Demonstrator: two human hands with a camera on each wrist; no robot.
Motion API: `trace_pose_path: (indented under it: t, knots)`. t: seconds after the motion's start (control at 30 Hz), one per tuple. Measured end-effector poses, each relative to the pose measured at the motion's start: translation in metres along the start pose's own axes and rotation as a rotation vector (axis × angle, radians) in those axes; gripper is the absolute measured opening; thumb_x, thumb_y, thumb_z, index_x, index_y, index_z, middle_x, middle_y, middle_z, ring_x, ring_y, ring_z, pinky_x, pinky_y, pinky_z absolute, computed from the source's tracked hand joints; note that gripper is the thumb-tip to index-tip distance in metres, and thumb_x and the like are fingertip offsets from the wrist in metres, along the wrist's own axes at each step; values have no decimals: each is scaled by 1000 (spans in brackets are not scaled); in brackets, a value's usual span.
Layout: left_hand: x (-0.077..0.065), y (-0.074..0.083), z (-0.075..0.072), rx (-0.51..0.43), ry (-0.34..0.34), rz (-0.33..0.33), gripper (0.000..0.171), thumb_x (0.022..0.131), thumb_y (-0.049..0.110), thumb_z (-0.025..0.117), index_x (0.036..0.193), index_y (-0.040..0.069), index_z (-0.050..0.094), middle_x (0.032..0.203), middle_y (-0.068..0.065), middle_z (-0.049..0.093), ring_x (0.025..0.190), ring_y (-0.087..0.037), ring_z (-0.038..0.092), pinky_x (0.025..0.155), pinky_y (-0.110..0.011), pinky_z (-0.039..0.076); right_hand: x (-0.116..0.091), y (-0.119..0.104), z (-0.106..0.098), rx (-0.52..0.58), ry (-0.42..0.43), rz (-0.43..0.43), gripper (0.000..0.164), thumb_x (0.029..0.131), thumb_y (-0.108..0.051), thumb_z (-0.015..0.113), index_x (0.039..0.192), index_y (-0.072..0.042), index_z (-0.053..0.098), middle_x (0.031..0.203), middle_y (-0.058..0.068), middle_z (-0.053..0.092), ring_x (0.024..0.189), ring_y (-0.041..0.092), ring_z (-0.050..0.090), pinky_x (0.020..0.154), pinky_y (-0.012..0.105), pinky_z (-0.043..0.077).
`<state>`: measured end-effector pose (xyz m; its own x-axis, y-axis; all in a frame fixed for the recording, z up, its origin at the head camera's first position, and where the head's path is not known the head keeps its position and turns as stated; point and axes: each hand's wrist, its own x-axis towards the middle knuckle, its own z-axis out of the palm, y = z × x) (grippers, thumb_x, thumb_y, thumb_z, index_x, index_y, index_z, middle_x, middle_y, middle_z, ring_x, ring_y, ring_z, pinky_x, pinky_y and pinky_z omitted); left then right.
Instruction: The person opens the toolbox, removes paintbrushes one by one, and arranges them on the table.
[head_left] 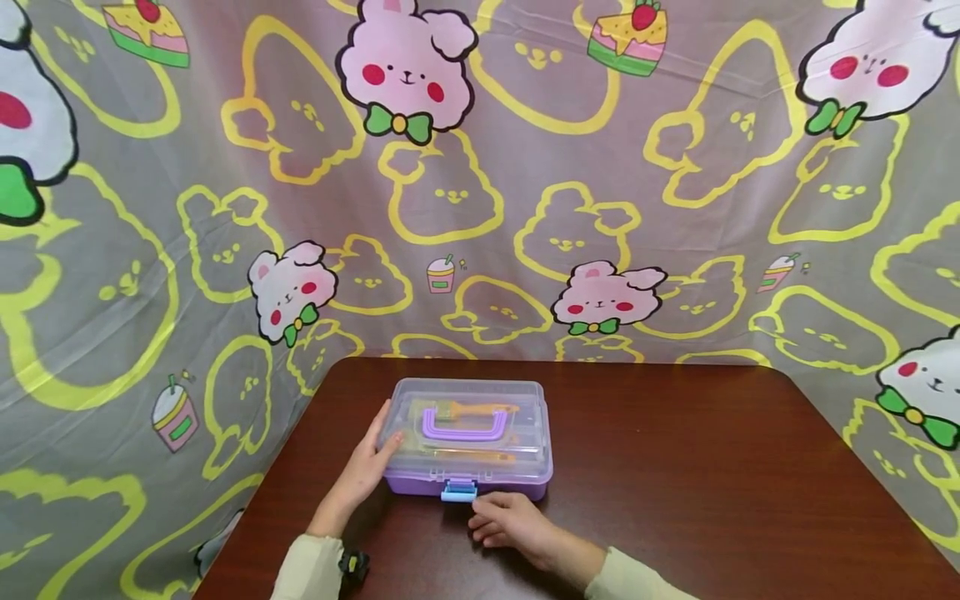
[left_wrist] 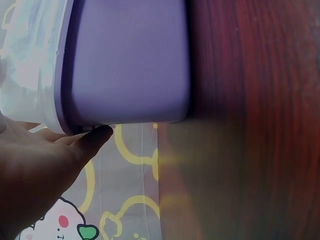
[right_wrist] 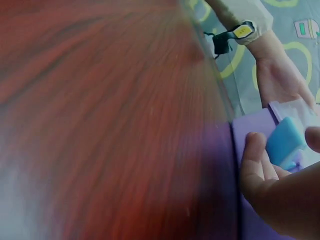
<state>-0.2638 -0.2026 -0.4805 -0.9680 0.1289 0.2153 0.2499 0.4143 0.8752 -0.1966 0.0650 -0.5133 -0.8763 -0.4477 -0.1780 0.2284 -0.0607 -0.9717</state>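
Observation:
A lidded storage box (head_left: pixel 468 437) with a purple base and clear lid stands on the table. Its purple carrying handle (head_left: pixel 465 427) lies on the lid. My left hand (head_left: pixel 366 464) rests on the box's left side, thumb on the lid and straight fingers along the wall under the rim. At the front centre, the light-blue latch (head_left: pixel 459 492) sticks outward. My right hand (head_left: pixel 517 525) is beside it, fingers loosely bent and fingertips close to the latch's right end. In the right wrist view, the thumb stands apart from the blue latch (right_wrist: pixel 285 142).
Through the lid show a brush (head_left: pixel 472 409) and a slim orange-handled tool (head_left: pixel 472 455). The dark wooden table (head_left: pixel 675 467) extends to the right. A printed curtain (head_left: pixel 510 208) hangs behind and at both sides. A black band (head_left: pixel 354 567) is on the left wrist.

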Motion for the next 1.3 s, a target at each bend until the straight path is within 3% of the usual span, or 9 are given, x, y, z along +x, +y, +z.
trace_pose_path:
  t: [0.1, 0.3, 0.43, 0.67, 0.77, 0.87, 0.97, 1.13, 1.3]
  knots:
    - [0, 0, 0, 8, 3, 1, 67, 97, 27, 53, 152, 9, 18, 153, -20, 20, 137, -39, 21, 108, -54, 17, -9, -4, -6, -152, -4, -81, 40, 93, -17, 59, 117, 15, 54, 91, 19, 68, 74, 23, 65, 64, 33, 54]
    - [-1, 1, 0, 0, -2, 3, 67, 97, 25, 53, 152, 9, 18, 153, -20, 19, 137, -37, 20, 109, -53, 16, -31, -21, -24, -616, 0, -280, 38, 91, -19, 64, 119, 7, 59, 94, 4, 68, 79, 11, 64, 69, 25, 52]
    - [-2, 3, 0, 6, -14, -21, 67, 98, 27, 53, 152, 10, 17, 154, -19, 18, 138, -37, 19, 109, -53, 16, -42, -34, -38, -790, 32, -446, 38, 92, -19, 63, 120, 6, 60, 100, 8, 67, 85, 7, 61, 72, 24, 52]
    - [-8, 26, -5, -36, -31, -23, 66, 97, 18, 54, 150, 2, 17, 152, -24, 18, 137, -41, 17, 108, -56, 15, -42, -48, -66, -1022, 277, -875, 28, 82, -8, 72, 108, 0, 67, 97, 3, 65, 76, 8, 57, 64, 23, 50]
    - [-8, 24, -5, -21, -31, -22, 66, 98, 20, 53, 151, 3, 17, 153, -23, 18, 138, -40, 16, 108, -56, 15, -35, -50, -75, -1081, 410, -981, 29, 76, -5, 75, 104, -2, 67, 90, -2, 59, 74, 7, 52, 63, 20, 46]
    - [-5, 12, -3, -2, -33, -35, 68, 98, 27, 52, 152, 7, 15, 154, -20, 16, 139, -38, 14, 109, -55, 14, -30, -47, -80, -1120, 501, -960, 36, 75, -9, 77, 108, -2, 65, 92, 0, 55, 82, 13, 53, 67, 25, 46]
    - [-3, 2, -1, -6, -29, -49, 71, 98, 31, 52, 153, 10, 11, 155, -19, 14, 140, -36, 13, 110, -54, 12, -24, -41, -83, -1142, 536, -834, 53, 78, -17, 76, 124, 0, 57, 111, 10, 55, 102, 24, 53, 81, 37, 47]
    - [0, -3, 1, -44, -20, -49, 73, 98, 29, 52, 152, 4, 11, 154, -23, 13, 140, -36, 11, 110, -53, 9, -17, -34, -82, -1117, 468, -606, 72, 88, -26, 67, 145, 2, 33, 143, 21, 37, 129, 33, 36, 101, 49, 35]
    - [1, -4, -2, -127, -63, -36, 71, 98, 24, 52, 150, 0, 11, 155, -21, 11, 141, -34, 7, 110, -53, 6, -14, -31, -76, -1038, 393, -539, 71, 94, -23, 58, 147, 5, 21, 149, 21, 28, 136, 30, 28, 106, 45, 27]
